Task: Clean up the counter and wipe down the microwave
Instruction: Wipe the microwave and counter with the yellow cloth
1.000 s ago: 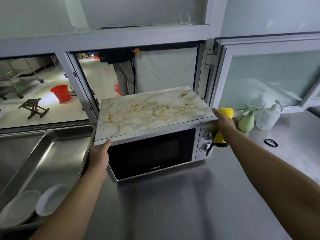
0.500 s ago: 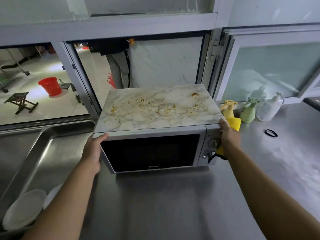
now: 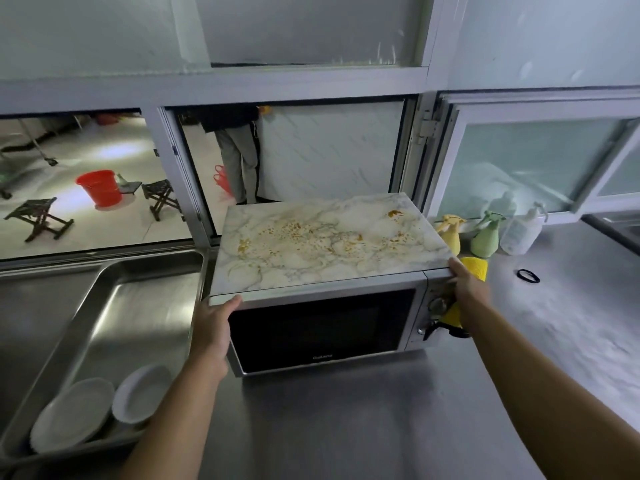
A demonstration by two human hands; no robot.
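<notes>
Head view: the microwave (image 3: 322, 327) stands on the steel tabletop (image 3: 381, 427) beside the sink (image 3: 104, 306), its marbled top spattered with orange stains. The left hand (image 3: 211, 327) grips its front left corner, fingers curled round the side. The right hand (image 3: 467, 289) grips the right corner with a yellow cloth (image 3: 476, 266) clamped under its fingers, spray bottles (image 3: 485, 237) just behind.

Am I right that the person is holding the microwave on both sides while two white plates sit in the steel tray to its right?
Not quite: the head view shows both hands, left and right, on the microwave, but the white plates sit in the steel tray to its left.
</notes>
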